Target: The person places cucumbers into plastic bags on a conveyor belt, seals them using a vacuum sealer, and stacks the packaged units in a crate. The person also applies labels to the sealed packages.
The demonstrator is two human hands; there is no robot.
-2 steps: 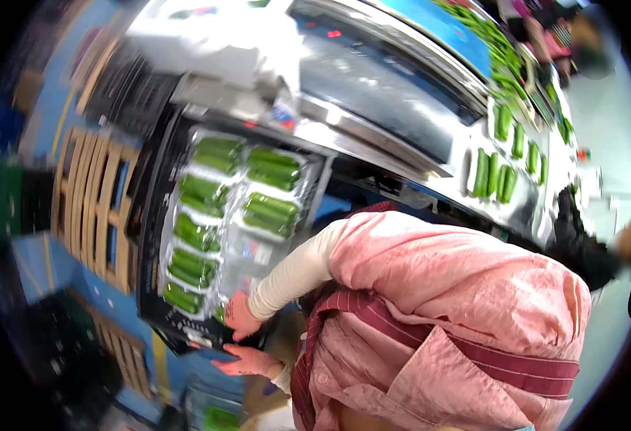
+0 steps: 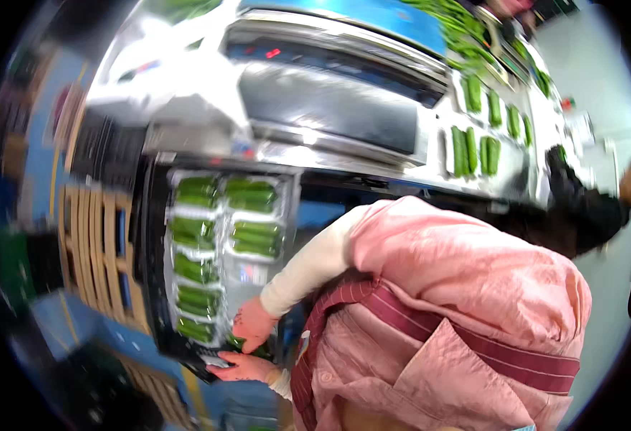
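A black crate point(image 2: 159, 327) holds two rows of film-wrapped trays of cucumbers point(image 2: 198, 269). My right hand point(image 2: 256, 325), in a pink glove with a white sleeve above it, reaches into the crate's near end. Its fingers curl down over a wrapped cucumber pack point(image 2: 236, 342), mostly hidden beneath them. Just below, my left hand point(image 2: 245, 367), also pink-gloved, lies at the crate's near edge beside that pack. Its fingers are stretched out and slightly apart. Between the right hand and the filled trays, a bare grey stretch of the crate's row shows.
Behind the crate stands a steel wrapping machine point(image 2: 330, 108). Unwrapped trays of cucumbers point(image 2: 466, 152) sit on the counter at right, with loose cucumbers point(image 2: 459, 32) piled farther back. A wooden pallet point(image 2: 100, 251) lies left of the crate. Someone in black point(image 2: 581, 208) is at the right.
The view has turned, so the crate appears more upright and lower. My left hand has come nearer to the right hand and the crate's edge.
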